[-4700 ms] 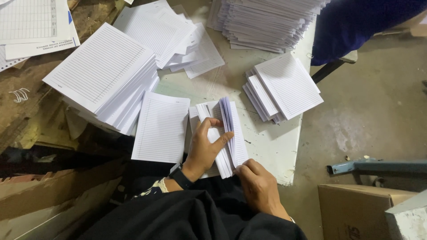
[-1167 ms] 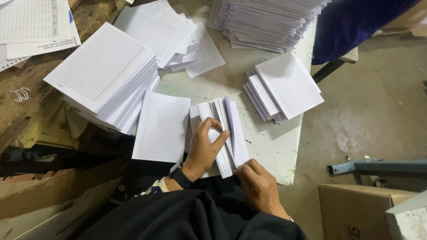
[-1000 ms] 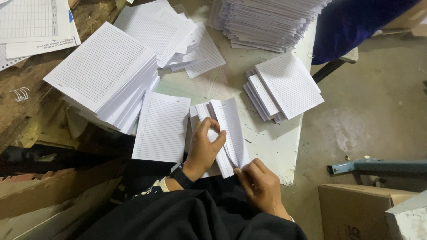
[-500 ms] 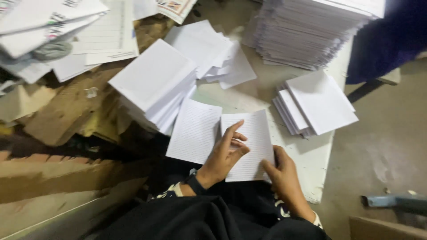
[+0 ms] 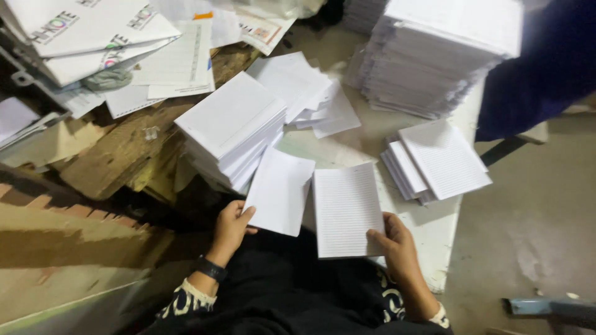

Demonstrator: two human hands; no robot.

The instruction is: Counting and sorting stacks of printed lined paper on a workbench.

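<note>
While towering at the table's (image 5: 434, 232) far end, the tall stack of lined sheets (image 5: 441, 56), then the slanting stack (image 5: 233, 127) at left, the small pile (image 5: 441, 164) at right. Lying at the near edge, ruled bundle (image 5: 346, 211), being gripped by right hand (image 5: 394, 242); blank sheet (image 5: 280, 192), being pinched at its corner by left hand (image 5: 231, 226).

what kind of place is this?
Likely a small print or notebook-binding workshop: tall stack of white ruled paper sections, smaller sorted ruled piles, and the right hand holding a lined sheet bundle.
</note>
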